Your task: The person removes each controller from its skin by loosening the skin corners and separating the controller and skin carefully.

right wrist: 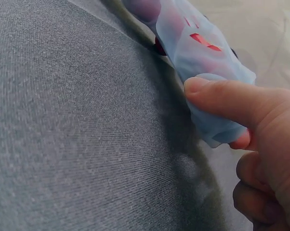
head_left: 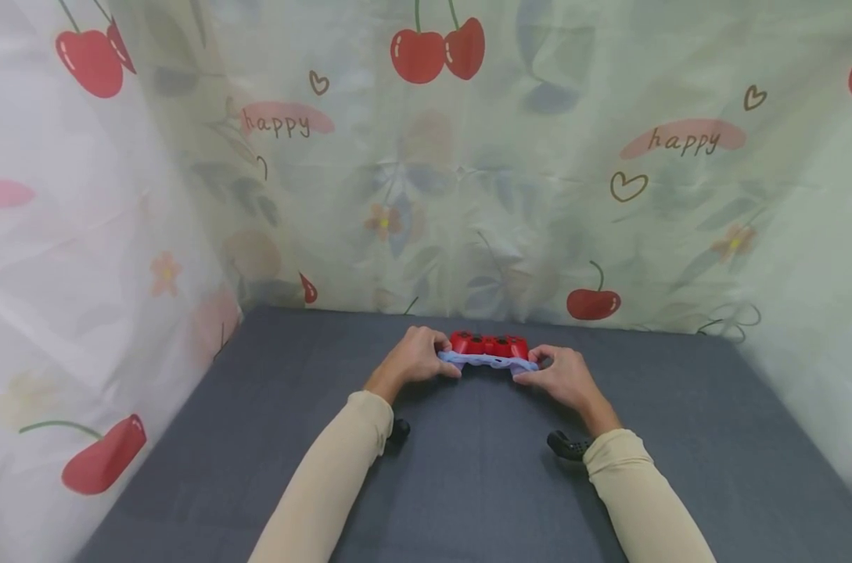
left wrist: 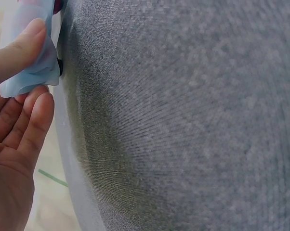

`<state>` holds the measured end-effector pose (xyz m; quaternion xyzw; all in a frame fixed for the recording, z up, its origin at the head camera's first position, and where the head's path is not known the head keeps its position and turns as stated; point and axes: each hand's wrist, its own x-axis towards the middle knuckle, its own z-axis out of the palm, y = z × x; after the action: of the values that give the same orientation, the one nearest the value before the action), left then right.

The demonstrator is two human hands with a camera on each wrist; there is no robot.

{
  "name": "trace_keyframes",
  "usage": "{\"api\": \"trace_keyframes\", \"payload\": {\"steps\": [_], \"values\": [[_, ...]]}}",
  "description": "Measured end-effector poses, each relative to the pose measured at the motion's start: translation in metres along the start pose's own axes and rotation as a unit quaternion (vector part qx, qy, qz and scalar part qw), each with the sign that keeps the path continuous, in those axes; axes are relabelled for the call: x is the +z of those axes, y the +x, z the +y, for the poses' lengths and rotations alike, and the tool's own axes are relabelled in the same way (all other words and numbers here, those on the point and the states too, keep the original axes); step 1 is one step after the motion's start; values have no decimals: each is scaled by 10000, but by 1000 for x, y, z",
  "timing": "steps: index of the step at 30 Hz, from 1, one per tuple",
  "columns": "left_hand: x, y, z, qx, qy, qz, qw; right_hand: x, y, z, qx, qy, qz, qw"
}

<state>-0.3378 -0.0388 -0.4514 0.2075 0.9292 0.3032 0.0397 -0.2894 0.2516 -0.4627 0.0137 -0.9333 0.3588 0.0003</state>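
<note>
A red game controller (head_left: 492,344) is near the back of the table, its thumbsticks showing on top. Over its near side stretches a light blue, see-through soft cover (head_left: 487,360). My left hand (head_left: 420,353) pinches the cover's left end; in the left wrist view the thumb lies across the cover (left wrist: 41,72), with the fingers on its other side. At the right end, my right hand (head_left: 561,377) pinches the cover between thumb and fingers. Red shows through openings in the cover (right wrist: 183,53) in the right wrist view. Part of the controller is hidden under the cover.
A dark grey cloth covers the table (head_left: 482,469). Behind it and along both sides hangs a curtain (head_left: 461,195) printed with cherries, hearts and flowers. Black wrist devices (head_left: 566,446) stick out inward by the beige sleeves (head_left: 327,477).
</note>
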Motion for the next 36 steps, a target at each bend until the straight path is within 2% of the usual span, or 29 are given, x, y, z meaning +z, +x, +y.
{"api": "trace_keyframes", "payload": {"steps": [15,19,25,36], "values": [[-1,-1,5,-125,78,39,9999,4,-4,-3,62,178,127,9997],[-1,1,7,-201,172,69,9996,5,-5,-5,30,212,189,9996],[0,-1,6,-136,428,151,9989,10,-5,-4,-115,83,288,9995],[0,-4,5,-283,445,-119,9985,17,-7,0,-96,164,190,9996]]}}
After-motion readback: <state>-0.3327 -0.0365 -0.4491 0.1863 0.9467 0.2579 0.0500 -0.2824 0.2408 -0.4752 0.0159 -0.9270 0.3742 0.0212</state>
